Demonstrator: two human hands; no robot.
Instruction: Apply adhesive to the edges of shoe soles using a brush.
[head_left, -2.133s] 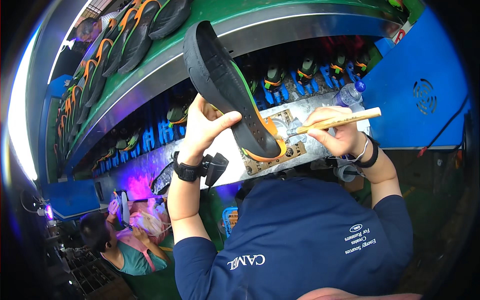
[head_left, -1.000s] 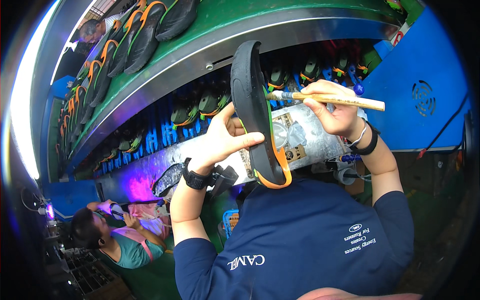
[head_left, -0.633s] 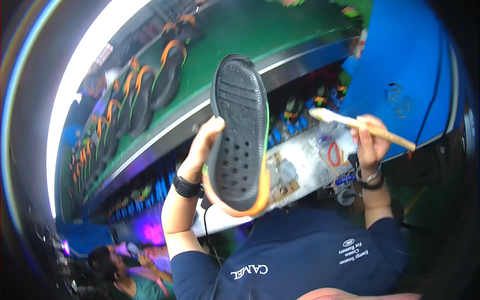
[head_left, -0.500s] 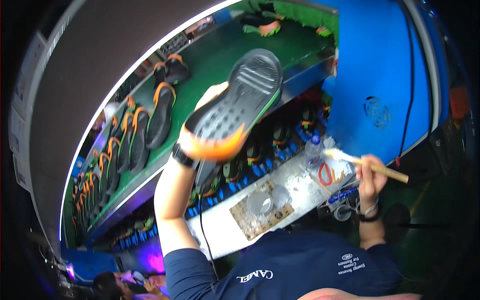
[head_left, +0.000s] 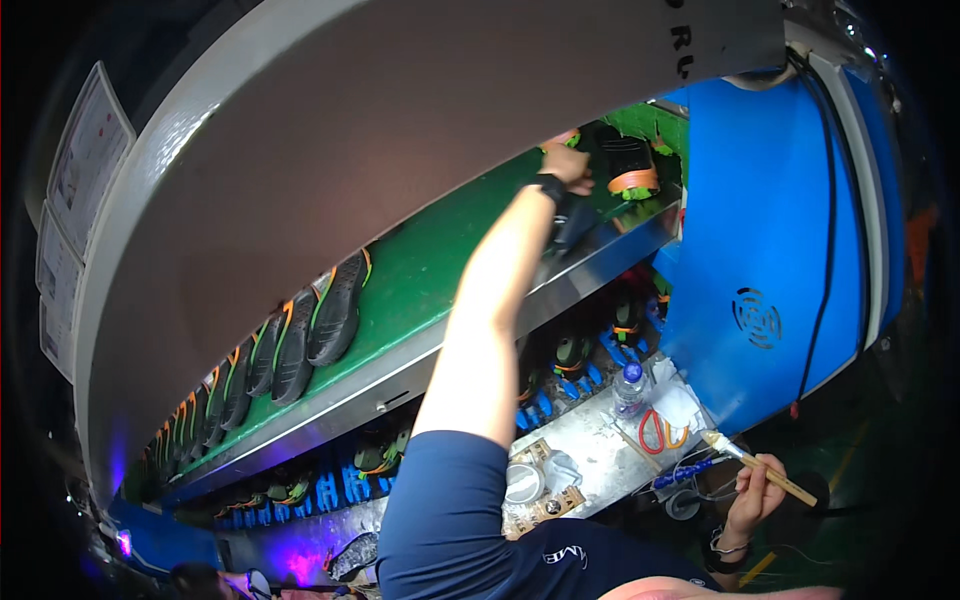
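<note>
My left hand (head_left: 568, 166) is stretched out over the green conveyor belt (head_left: 430, 250), its fingers curled. Against it is a dark, motion-smeared shoe sole (head_left: 572, 224), which it appears to grip; the hand covers part of it. Just beyond the hand shows an orange and green sole end (head_left: 562, 139), partly hidden. Right of it lies another black sole (head_left: 630, 165) with an orange and green heel. My right hand (head_left: 757, 492), low on the right, is closed round the wooden handle of a brush (head_left: 738, 455), whose pale bristles point up and left.
A grey hood (head_left: 400, 110) overhangs the belt. More soles (head_left: 290, 352) line its left part. Below, shoes on blue holders (head_left: 573, 365) stand in a row. A capped bottle (head_left: 630, 388), a small tub (head_left: 523, 483) and red and orange rings (head_left: 652, 432) are on the worktable. A blue panel (head_left: 765, 250) closes the right.
My left hand has carried the sole from in front of me out to the belt's far right part. My right hand still holds the brush, now lower. The view has tilted up toward the hood.
</note>
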